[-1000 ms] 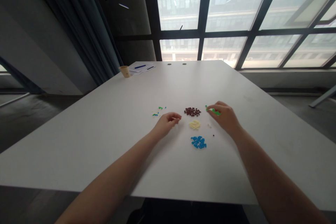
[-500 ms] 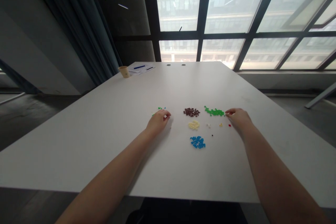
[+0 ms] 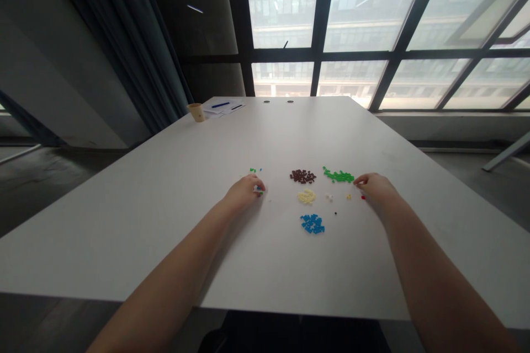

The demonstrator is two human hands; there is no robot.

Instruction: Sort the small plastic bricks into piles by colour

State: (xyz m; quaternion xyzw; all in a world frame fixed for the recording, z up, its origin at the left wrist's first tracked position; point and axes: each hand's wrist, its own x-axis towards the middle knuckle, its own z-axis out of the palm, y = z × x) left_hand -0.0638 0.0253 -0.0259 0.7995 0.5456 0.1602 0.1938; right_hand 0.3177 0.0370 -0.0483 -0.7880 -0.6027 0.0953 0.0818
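Note:
My left hand rests on the table left of the piles, fingers curled around a few small coloured pieces, green and blue among them. Their exact shape is too small to make out. Just beyond it lie a few green bits and a tiny blue one. My right hand pinches at the right end of a pile of small green bricks; what sits between its fingertips is hidden. Beside that hand are a red piece and a few yellow pieces.
Between my hands lie piles of brown bricks, cream bricks and blue bricks. White bits and a black piece are nearby. A paper cup and papers with pens occupy the white table's far left.
My left hand has shifted slightly left and turned, so coloured pieces now show at its fingertips. My right hand stays almost in place by the green pile.

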